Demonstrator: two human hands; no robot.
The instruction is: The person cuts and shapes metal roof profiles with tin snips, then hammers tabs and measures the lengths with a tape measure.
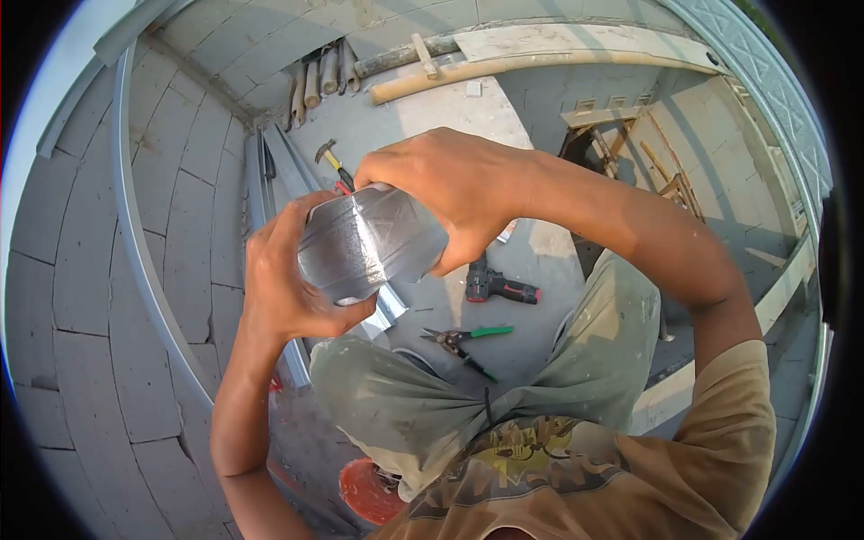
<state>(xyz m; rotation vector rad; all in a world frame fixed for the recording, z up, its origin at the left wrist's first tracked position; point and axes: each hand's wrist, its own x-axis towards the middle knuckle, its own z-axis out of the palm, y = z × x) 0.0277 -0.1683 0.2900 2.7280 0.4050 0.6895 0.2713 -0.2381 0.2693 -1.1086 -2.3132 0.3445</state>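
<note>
Both of my hands hold a shiny, creased piece of sheet metal (373, 241) up in front of me. My left hand (277, 268) grips its left end, with the thumb along the lower edge and the fingers over the top. Around the right end, my right hand (450, 184) is closed, its fingers on the upper edge and its thumb below. Under the raised metal, a cordless drill (497, 286) lies on the floor. Closer to my legs are tin snips (461, 338) with green-and-black handles. A hammer (331, 160) lies beyond my hands, partly hidden.
Metal profiles (290, 162) lie along the block wall (85, 297) at left, where an upright metal strip (144, 243) stands. Wooden logs (317, 79) are at the back. A floor opening (598, 148) is at right. An orange bucket (362, 493) sits by my leg.
</note>
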